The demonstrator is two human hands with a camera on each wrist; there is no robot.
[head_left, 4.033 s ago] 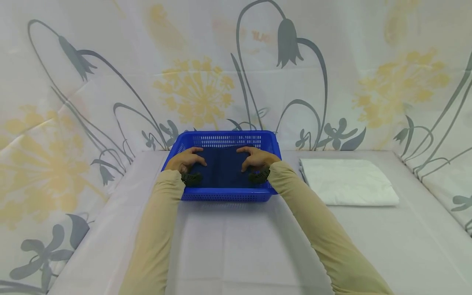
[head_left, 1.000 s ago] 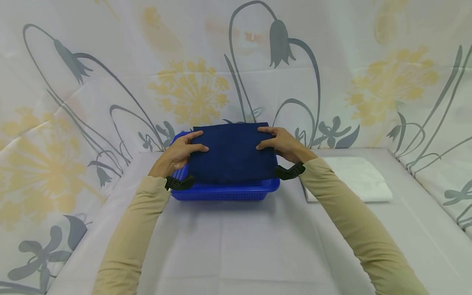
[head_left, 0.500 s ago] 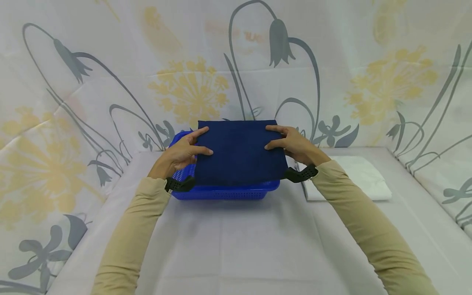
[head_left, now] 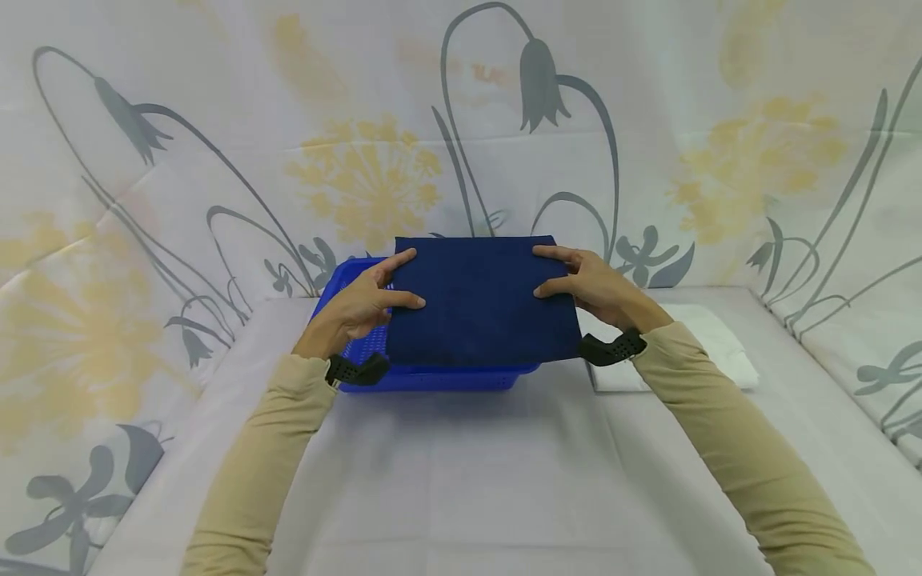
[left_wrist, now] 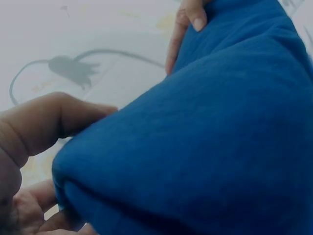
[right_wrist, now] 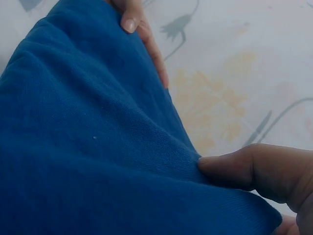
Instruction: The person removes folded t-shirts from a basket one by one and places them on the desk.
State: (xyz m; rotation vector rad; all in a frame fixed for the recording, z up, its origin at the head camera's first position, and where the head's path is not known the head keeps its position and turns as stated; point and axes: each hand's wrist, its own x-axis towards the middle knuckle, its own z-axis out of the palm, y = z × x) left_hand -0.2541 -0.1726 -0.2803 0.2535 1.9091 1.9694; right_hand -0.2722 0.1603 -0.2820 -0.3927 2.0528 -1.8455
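Observation:
A folded navy cloth (head_left: 483, 308) is held up in front of the basket, spread flat between both hands. My left hand (head_left: 363, 302) grips its left side, thumb on the near face and other fingers partly behind it. On the opposite side my right hand (head_left: 596, 286) pinches the cloth the same way. In the left wrist view the folded blue fabric (left_wrist: 195, 132) fills much of the picture, its layered edge lying between thumb and fingers. The right wrist view shows the right thumb (right_wrist: 234, 169) pressing the fabric near its corner. Behind the cloth, the blue plastic basket (head_left: 432, 379) is mostly hidden.
A folded white cloth (head_left: 709, 344) lies on the table at the right, partly covered by the right forearm. The table bears a pale cloth (head_left: 461, 480). A flower-patterned curtain (head_left: 648, 120) stands behind and along the sides.
Four seconds ago both hands were inside the basket on the navy cloth. The cloth was lifted out, then drifted right and a little nearer, baring more of the basket's left side.

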